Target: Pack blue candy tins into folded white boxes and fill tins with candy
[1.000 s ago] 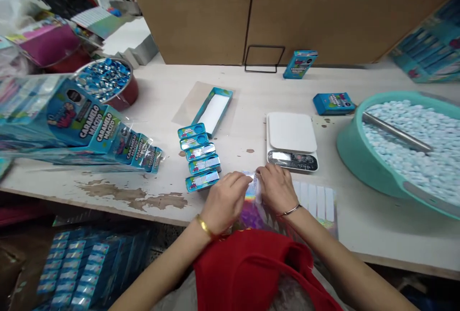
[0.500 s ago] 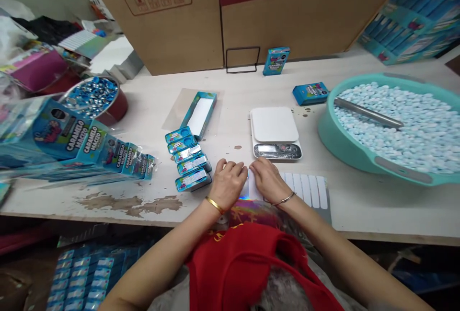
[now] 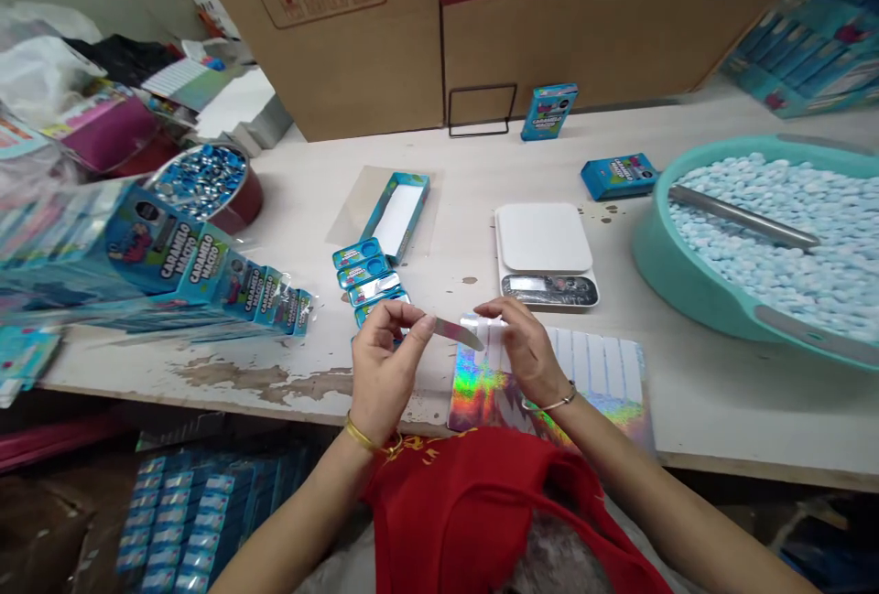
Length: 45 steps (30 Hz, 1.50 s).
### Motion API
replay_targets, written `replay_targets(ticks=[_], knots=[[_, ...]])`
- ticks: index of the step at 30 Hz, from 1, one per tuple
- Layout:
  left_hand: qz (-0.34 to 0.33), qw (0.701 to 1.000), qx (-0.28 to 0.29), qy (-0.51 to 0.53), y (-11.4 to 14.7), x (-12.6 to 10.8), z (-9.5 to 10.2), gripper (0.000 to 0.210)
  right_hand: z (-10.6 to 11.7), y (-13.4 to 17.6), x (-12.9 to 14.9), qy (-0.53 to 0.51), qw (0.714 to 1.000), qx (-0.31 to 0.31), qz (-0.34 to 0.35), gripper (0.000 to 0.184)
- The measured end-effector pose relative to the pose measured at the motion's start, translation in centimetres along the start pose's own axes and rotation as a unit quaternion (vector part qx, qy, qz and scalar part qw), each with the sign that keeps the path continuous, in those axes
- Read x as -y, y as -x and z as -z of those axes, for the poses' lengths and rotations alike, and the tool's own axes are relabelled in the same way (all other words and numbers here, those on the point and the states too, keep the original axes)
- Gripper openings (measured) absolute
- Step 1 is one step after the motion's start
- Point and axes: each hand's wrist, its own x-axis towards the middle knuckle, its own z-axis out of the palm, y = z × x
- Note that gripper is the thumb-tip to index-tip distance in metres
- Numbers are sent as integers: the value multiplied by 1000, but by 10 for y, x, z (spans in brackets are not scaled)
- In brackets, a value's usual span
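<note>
My left hand (image 3: pixel 385 370) pinches one end of a narrow, shiny sticker strip (image 3: pixel 459 333) between thumb and fingers. The strip sticks out to the right, above the table. My right hand (image 3: pixel 527 354) is beside its free end, fingers loosely bent and apart, with nothing visible in them. Under the right hand lies a holographic sticker sheet (image 3: pixel 608 372) with rows of pale strips. Several small blue candy boxes (image 3: pixel 363 272) stand in a row just beyond my left hand, which partly hides the nearest ones.
A white scale (image 3: pixel 546 242) sits behind the sheet. To the right, a teal basin (image 3: pixel 656 251) holds pale candies and a metal scoop (image 3: pixel 745 214). An open blue tray box (image 3: pixel 395 210) lies back left. Stacked candy boxes (image 3: pixel 165 246) and a bowl of wrapped pieces (image 3: pixel 248 200) stand left.
Both hands have come up off the sheet and moved apart. A strip is now in the left hand, and more of the sheet shows. The view has shifted slightly left.
</note>
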Motion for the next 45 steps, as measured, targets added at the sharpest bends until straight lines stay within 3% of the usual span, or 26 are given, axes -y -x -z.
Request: replay_targets(ticks=[2, 6, 10, 13, 17, 20, 24, 27, 30, 33, 36, 40, 42, 45], knots=[[30, 998, -24, 52, -7, 3, 3, 19, -7, -1, 19, -82, 995, 26, -50, 54], [51, 995, -38, 77, -11, 10, 10, 20, -25, -6, 39, -155, 976, 27, -150, 31], [7, 1000, -12, 0, -1, 10, 12, 13, -14, -6, 44, -168, 972, 35, -159, 27], [-45, 995, 52, -72, 8, 16, -1, 9, 13, 6, 41, -76, 987, 27, -138, 25], [-114, 974, 140, -134, 6, 43, -37, 8, 42, 31, 19, 96, 986, -5, -136, 26], [-152, 940, 158, -261, -2, 67, -64, 5, 44, 45, -7, 207, 966, -19, -154, 27], [-120, 881, 170, -425, -11, 84, -82, 5, 37, 53, -34, 323, 926, -53, -191, 22], [-89, 879, 140, -448, -18, 86, -79, 27, 37, 55, -43, 320, 922, -73, -206, 25], [-89, 871, 133, -464, -28, 86, -72, 42, 41, 56, -45, 311, 930, -50, -190, 26], [-104, 851, 164, -488, -36, 87, -68, 27, 44, 53, -41, 312, 937, -36, -153, 25], [-104, 856, 194, -467, -37, 83, -65, 9, 38, 40, -30, 333, 938, -49, -85, 25], [-122, 865, 236, -425, -34, 63, -58, 14, 23, 12, -14, 307, 951, -1, -41, 22], [-173, 845, 241, -446, -33, 50, -51, 21, 19, 0, -8, 263, 963, 39, -50, 20], [-264, 787, 246, -499, -36, 35, -41, 19, 20, -12, -3, 235, 969, 60, -51, 23]])
